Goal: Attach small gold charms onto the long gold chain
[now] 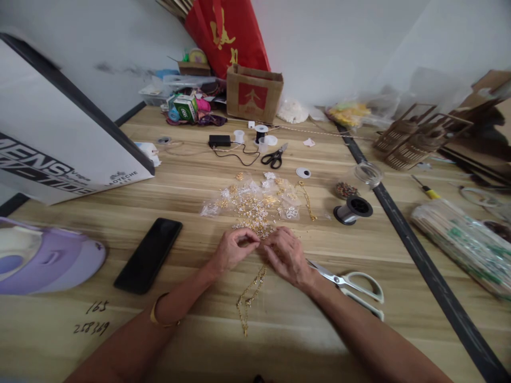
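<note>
My left hand (235, 248) is closed in a pinch, thumb and forefinger meeting beside the fingertips of my right hand (288, 254). That hand is also closed, its fingers bent inward; whatever small thing lies between the fingertips is too small to make out. Just beyond them spreads a pile of gold and clear beads (257, 207), with small plastic bags around it. Below my hands a gold bead chain (248, 301) lies on the wooden table, its upper end near my right hand. White-handled scissors (351, 282) lie partly behind my right wrist.
A black phone (148, 256) and a purple visor (51, 255) lie left, near a large white box (67, 127). To the right are a wire spool (353, 209), a jar of beads (355, 181) and a bag of sticks (463, 244). Black scissors (274, 156) lie farther back.
</note>
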Motion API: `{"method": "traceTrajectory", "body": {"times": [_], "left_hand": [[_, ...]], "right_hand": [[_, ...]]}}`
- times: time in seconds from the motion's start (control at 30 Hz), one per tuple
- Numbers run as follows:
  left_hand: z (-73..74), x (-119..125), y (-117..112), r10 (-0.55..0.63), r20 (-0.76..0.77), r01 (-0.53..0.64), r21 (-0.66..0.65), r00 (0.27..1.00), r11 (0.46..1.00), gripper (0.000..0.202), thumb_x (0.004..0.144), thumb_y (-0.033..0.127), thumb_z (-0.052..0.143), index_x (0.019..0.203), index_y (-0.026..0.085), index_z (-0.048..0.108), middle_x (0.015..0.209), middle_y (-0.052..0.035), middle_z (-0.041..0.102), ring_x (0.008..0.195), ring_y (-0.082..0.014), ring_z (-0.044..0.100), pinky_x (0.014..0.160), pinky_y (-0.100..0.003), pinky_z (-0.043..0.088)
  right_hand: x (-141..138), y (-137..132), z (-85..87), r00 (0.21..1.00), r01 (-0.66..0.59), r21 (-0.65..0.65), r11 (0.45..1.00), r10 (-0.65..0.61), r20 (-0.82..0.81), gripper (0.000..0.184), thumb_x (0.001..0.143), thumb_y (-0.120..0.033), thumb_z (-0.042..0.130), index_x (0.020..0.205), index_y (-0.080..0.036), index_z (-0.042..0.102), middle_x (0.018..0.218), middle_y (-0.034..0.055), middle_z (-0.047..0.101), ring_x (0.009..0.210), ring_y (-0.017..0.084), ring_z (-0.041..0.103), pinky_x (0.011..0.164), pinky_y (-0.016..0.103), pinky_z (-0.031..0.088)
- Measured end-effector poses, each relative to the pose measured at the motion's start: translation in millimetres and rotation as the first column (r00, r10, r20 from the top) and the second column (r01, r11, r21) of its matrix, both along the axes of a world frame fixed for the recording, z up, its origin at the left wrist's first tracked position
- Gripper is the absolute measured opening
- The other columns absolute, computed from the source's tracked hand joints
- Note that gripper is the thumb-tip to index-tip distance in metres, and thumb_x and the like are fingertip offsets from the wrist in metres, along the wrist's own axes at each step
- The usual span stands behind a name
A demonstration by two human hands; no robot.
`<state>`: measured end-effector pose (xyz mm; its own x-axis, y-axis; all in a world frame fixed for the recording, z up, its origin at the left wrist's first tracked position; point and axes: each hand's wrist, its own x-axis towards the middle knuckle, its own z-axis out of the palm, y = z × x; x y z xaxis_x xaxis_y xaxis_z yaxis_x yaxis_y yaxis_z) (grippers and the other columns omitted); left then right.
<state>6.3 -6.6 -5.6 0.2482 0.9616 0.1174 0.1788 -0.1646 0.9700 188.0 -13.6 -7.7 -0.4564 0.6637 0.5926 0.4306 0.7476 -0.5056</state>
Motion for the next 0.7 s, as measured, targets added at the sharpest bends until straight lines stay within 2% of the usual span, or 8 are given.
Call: {"method": "traceTrajectory", "body": {"times": [0.2,0.4,0.7], "left_hand": [[-2.7,1.1,-1.6,0.02,-0.066,-0.014,0.088,0.998,0.996,0.004,0.072,0.013,0.062,0.073,0.013,0.066,0.072,-0.0057,0.069,0.068,-0.0146,0.064,0.066,-0.024,0.052],[-2.0,2.3,-4.1,0.049,-0.149,-0.014,0.229,0.988,0.973,0.006,0.073,0.012,0.061,0.072,0.014,0.067,0.072,-0.0056,0.07,0.067,-0.0154,0.064,0.065,-0.026,0.051],[-1.1,2.5,-5.6,0.077,-0.172,-0.022,0.301,0.982,0.953,0.008,0.073,0.009,0.061,0.073,0.015,0.066,0.073,-0.0065,0.07,0.068,-0.0163,0.065,0.067,-0.027,0.051]], "right_hand": [[-0.2,-0.7,2.2,1.0,0.001,0.013,1.0,-0.001,0.0,0.007,0.087,-0.014,0.051,0.09,-0.02,0.053,0.079,0.0036,0.062,0.074,0.016,0.055,0.08,0.037,0.044],[-0.1,-0.6,3.3,1.0,0.006,0.041,0.999,-0.007,0.015,0.008,0.086,-0.013,0.052,0.091,-0.02,0.053,0.08,0.0031,0.063,0.074,0.015,0.056,0.084,0.038,0.044],[0.2,0.0,3.3,1.0,0.015,0.055,0.998,-0.016,0.024,0.008,0.087,-0.013,0.052,0.09,-0.02,0.053,0.081,0.0031,0.063,0.074,0.015,0.056,0.087,0.04,0.044]]}}
